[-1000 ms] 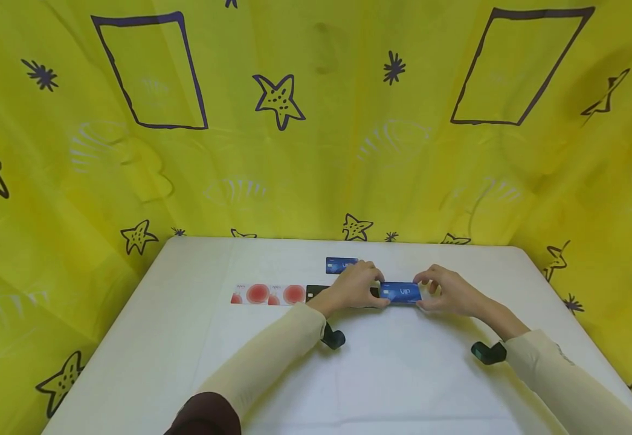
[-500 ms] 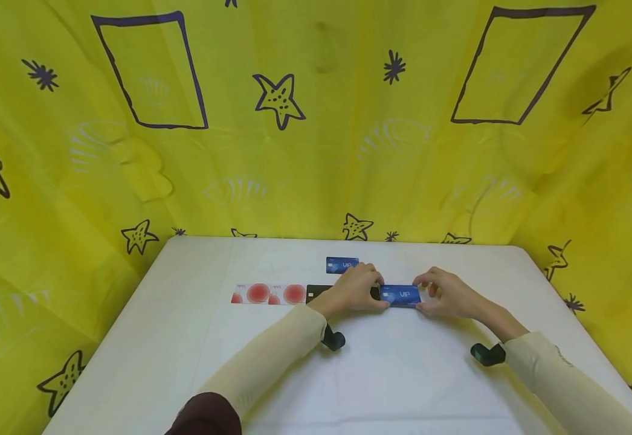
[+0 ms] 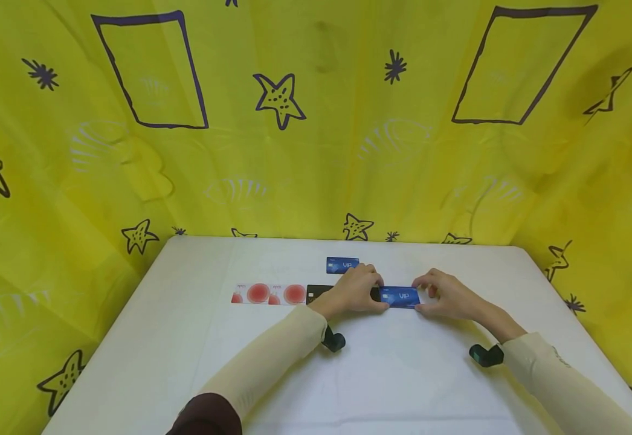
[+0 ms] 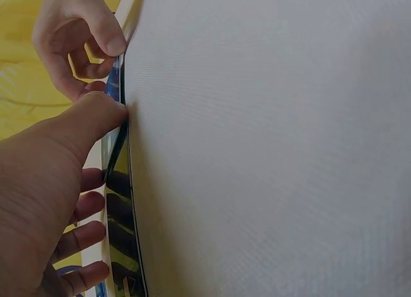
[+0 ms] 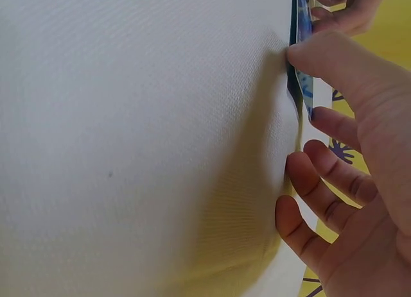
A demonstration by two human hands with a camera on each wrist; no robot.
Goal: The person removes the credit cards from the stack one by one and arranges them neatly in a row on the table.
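A blue VIP card (image 3: pixel 400 296) lies lengthwise between my two hands at the right end of a row of cards. My left hand (image 3: pixel 355 289) pinches its left end, thumb at the near edge and index finger at the far edge. The right hand (image 3: pixel 446 293) grips the other end the same way, its remaining fingers loosely bent in the right wrist view. Under the left hand, a black card (image 3: pixel 316 292) is largely covered. In the left wrist view the blue card (image 4: pixel 113 85) shows edge-on, close over the table, with a dark surface beneath the left fingers.
Left of the black card, two white cards with red circles (image 3: pixel 257 293) continue the row. Another blue VIP card (image 3: pixel 340 265) lies behind it, partly overlapped by the left hand. A white table (image 3: pixel 403 374) carries everything; a yellow patterned curtain (image 3: pixel 327 157) hangs behind.
The blue card between the hands has shifted slightly toward me and a little to the left. The right hand moved with it; the left hand has barely moved.
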